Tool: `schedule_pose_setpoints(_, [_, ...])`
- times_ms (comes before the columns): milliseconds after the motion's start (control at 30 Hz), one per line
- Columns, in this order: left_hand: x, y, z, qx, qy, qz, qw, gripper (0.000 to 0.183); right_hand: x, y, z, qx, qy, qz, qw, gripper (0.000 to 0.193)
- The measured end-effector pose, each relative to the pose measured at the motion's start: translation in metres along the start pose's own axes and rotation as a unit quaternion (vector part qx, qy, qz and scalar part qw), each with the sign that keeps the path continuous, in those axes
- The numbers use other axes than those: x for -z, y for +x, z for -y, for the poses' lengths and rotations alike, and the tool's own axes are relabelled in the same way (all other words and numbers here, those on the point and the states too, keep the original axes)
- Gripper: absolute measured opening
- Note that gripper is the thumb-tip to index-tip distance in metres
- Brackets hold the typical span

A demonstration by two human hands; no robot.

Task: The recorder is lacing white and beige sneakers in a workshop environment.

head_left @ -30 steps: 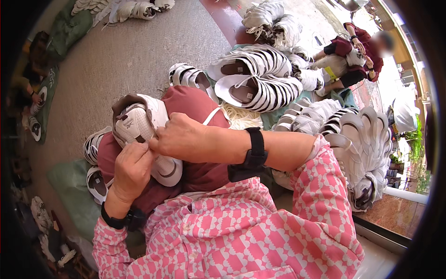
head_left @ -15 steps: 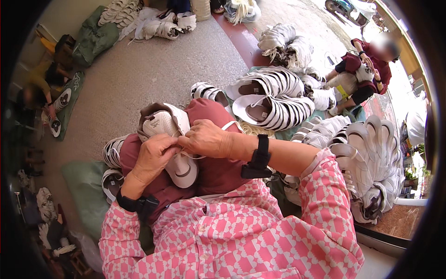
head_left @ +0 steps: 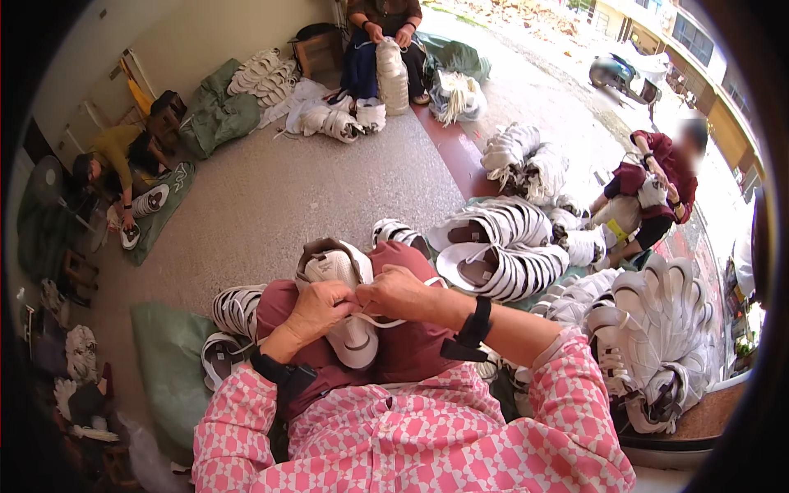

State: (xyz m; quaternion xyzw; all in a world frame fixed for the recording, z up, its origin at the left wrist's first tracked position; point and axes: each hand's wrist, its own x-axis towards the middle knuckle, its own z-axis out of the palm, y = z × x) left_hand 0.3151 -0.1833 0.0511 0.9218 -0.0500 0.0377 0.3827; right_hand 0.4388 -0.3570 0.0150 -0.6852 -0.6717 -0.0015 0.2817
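Note:
A white lace-up shoe [head_left: 355,348] rests between my knees, its toe towards me and its padded collar and tongue on the far side. My left hand [head_left: 315,309] is closed over the lacing, with thumb and fingers pinched together. Against it, my right hand [head_left: 399,293] is also closed in a pinch from the other side. A white shoelace [head_left: 386,321] runs from between the fingers and loops below my right hand. The hands cover the eyelets and any knot. Both wrists wear black straps.
Nested white shoes [head_left: 503,267] lie beyond my right knee, and a large shoe pile [head_left: 653,337] is at the right. More shoes [head_left: 237,311] and a green sack [head_left: 168,353] sit by my left knee. Co-workers sit at right [head_left: 678,168], far [head_left: 382,20] and left [head_left: 119,160].
The view has tilted up, so the scene appears lower and a far co-worker shows more fully. Both hands stay pinched at the shoe's lacing, with small finger shifts.

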Motion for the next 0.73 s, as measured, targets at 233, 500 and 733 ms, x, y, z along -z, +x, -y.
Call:
schedule_pose_setpoints(233, [0.033,-0.012,0.01,0.021,-0.049,-0.215,0.975,0.005,-0.005,-0.008,0.009,-0.023,0.011,0.04,0.999,0.018])
schedule_pose_setpoints(500, [0.136,-0.102,0.051,0.125,-0.294,-0.466,0.825,0.021,0.005,-0.005,0.016,-0.048,0.032,0.037,0.998,0.015])
schedule_pose_setpoints(733, [0.058,-0.116,0.033,0.144,-0.256,-0.3,0.907,0.042,0.006,0.003,0.018,-0.042,0.04,0.036,0.998,0.022])
